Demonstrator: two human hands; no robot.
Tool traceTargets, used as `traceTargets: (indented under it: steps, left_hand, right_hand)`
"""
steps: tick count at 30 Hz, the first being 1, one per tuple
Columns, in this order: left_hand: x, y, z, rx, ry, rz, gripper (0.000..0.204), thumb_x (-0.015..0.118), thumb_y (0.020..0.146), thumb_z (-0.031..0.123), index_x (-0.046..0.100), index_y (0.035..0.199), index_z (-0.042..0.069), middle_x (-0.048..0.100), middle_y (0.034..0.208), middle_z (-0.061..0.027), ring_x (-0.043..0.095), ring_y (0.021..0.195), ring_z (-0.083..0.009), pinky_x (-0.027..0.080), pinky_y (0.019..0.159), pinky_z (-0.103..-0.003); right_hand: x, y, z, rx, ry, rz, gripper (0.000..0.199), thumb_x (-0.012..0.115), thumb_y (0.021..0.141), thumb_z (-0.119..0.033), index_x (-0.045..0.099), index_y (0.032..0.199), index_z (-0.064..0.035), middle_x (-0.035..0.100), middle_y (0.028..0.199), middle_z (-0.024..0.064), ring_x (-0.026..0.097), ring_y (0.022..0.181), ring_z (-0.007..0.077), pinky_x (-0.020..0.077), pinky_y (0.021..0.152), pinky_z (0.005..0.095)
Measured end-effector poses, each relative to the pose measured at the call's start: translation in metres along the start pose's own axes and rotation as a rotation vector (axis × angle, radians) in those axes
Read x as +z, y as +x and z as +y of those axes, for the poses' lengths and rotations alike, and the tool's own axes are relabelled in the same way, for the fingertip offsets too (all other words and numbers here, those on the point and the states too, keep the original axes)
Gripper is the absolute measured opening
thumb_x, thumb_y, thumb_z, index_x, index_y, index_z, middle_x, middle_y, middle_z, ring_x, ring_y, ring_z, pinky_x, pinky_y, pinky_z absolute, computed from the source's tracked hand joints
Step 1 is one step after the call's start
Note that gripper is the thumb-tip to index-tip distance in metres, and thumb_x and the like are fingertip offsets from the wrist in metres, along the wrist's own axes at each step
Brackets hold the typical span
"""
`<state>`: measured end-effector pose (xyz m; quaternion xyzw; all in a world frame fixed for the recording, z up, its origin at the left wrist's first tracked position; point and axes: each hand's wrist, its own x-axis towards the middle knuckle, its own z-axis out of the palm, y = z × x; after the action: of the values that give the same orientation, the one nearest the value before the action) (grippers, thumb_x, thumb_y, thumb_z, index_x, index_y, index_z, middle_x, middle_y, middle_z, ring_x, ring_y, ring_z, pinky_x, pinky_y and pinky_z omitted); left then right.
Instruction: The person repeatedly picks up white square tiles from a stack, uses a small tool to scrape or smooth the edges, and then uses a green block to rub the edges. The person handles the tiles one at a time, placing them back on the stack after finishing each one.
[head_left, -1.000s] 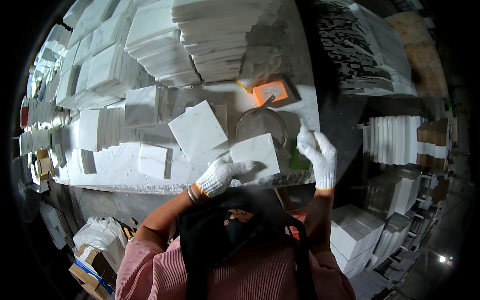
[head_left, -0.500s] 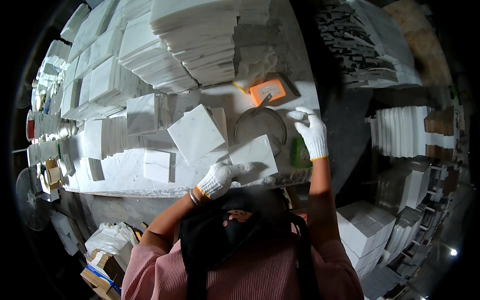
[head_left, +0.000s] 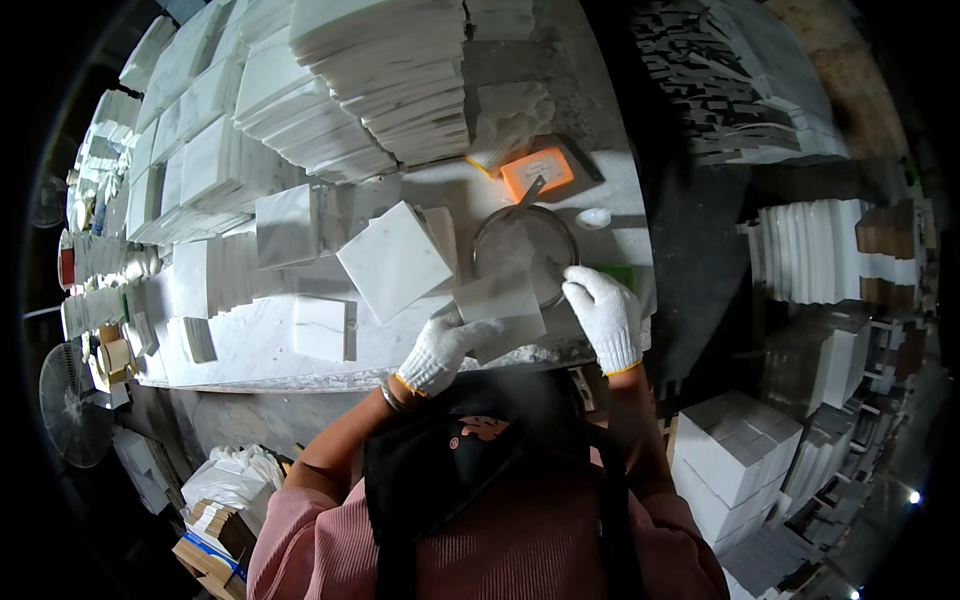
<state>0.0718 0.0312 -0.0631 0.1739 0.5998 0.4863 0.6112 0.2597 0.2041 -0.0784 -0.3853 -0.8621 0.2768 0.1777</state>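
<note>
Hard to make out at the dark, bent rim: shelves of stacked white pieces on the right, a fan at lower left. Palms and fingertips hidden under white work gloves; wrists partly covered by a black bag strap and pink sleeves. Left hand closed on the near left corner of a square white marble tile, thumb lying on top. Right hand gripping the tile's right edge, fingers curled over it. Tile held just above the near edge of the dusty workbench, overlapping a round metal bowl. Behind the bowl, an orange sanding block; left of it, another loose tile set askew.
</note>
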Motion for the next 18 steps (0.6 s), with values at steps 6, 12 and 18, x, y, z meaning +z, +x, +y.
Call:
traceTargets:
  steps: [6,12,18]
  left_hand:
    - [0.002,-0.002,0.005,-0.02,0.018,0.031,0.024,0.063,0.094,0.015,0.064,0.11,-0.003,0.067,0.088,-0.0067,0.062,0.073,-0.0127,0.05,0.066,-0.028]
    - [0.005,-0.002,0.001,0.046,0.026,0.091,0.025,0.062,0.094,0.014,0.063,0.111,-0.004,0.067,0.087,-0.0044,0.061,0.074,-0.0103,0.05,0.066,-0.027]
    - [0.01,0.0,0.003,0.113,0.355,0.166,0.035,0.064,0.092,0.018,0.06,0.12,-0.003,0.069,0.088,-0.0057,0.063,0.078,-0.0115,0.052,0.069,-0.029]
  right_hand:
    - [0.007,0.0,0.011,0.182,0.31,-0.145,0.016,0.072,0.085,-0.01,0.073,0.098,-0.0016,0.074,0.094,0.0107,0.07,0.079,0.0199,0.0535,0.071,0.0289]
    - [-0.023,0.001,-0.038,0.168,0.419,-0.098,0.016,0.07,0.087,-0.007,0.073,0.102,-0.0042,0.073,0.093,0.0131,0.071,0.079,0.0224,0.054,0.069,0.0285]
    - [-0.015,-0.005,-0.037,-0.113,0.168,0.064,0.015,0.069,0.086,-0.005,0.074,0.1,-0.0067,0.073,0.089,0.0099,0.068,0.077,0.0238,0.0539,0.069,0.0332]
